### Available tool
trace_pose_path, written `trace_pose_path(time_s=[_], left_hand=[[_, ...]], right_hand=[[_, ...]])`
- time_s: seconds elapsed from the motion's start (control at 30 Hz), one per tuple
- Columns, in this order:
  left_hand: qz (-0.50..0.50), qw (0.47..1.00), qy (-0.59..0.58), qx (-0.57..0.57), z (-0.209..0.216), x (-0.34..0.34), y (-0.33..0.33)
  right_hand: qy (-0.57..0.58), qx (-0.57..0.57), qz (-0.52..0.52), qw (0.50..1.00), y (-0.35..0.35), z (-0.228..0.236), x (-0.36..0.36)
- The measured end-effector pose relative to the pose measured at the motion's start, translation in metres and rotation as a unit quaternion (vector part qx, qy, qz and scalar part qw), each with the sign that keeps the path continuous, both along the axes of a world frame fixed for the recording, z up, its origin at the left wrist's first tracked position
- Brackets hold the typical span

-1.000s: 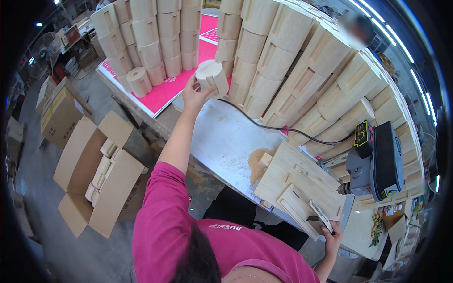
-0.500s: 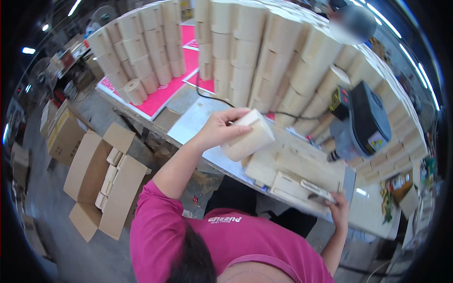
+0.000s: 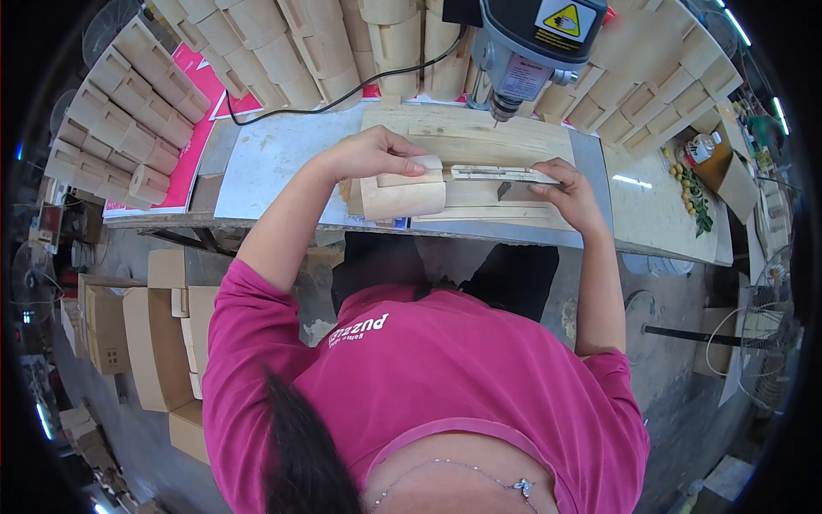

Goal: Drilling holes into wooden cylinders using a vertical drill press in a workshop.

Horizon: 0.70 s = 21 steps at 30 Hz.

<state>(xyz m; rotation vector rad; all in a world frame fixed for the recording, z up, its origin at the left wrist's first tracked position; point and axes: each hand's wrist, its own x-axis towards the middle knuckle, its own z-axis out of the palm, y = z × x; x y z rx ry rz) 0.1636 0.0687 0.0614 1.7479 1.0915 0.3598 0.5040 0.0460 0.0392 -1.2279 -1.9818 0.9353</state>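
Note:
My left hand (image 3: 366, 159) grips a pale wooden cylinder (image 3: 404, 202) that has a slot-like recess in its side. The cylinder lies sideways at the left part of a wooden board fixture (image 3: 488, 128). My right hand (image 3: 565, 193) pinches the right end of a slim pale strip (image 3: 490, 174) with thin lines along it. The strip's left end points at the cylinder's recess and meets or nearly meets it. Below the strip, near my right fingers, shows a small dark metal piece (image 3: 503, 190). Behind the strip, a drill press chuck (image 3: 505, 107) hangs with its bit raised above the fixture.
The grey drill press (image 3: 535, 43) stands at the back, its black cable (image 3: 342, 98) crossing the table. Stacked wooden cylinders (image 3: 265, 51) line the back and left, some on pink sheets (image 3: 201, 128). An open carton (image 3: 154, 343) with wooden pieces sits at the lower left.
My left hand has lowered the wooden cylinder from the air onto the fixture, beside the strip. My right hand has kept hold of the strip. The head view has turned.

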Motion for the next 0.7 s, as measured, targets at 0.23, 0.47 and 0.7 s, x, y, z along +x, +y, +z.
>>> trace_pose_path(time_s=[0.23,0.47,0.7], left_hand=[[0.007,0.997,-0.062,-0.04,-0.021,0.01,0.013],[-0.017,0.995,-0.071,-0.066,-0.022,0.011,0.029],[0.006,0.991,-0.118,-0.059,-0.038,0.032,0.033]], right_hand=[[0.0,0.048,-0.004,0.999,-0.004,-0.002,0.001],[-0.013,0.038,-0.008,0.999,-0.003,0.0,0.002],[0.0,0.048,-0.003,0.999,-0.002,-0.002,0.001]])
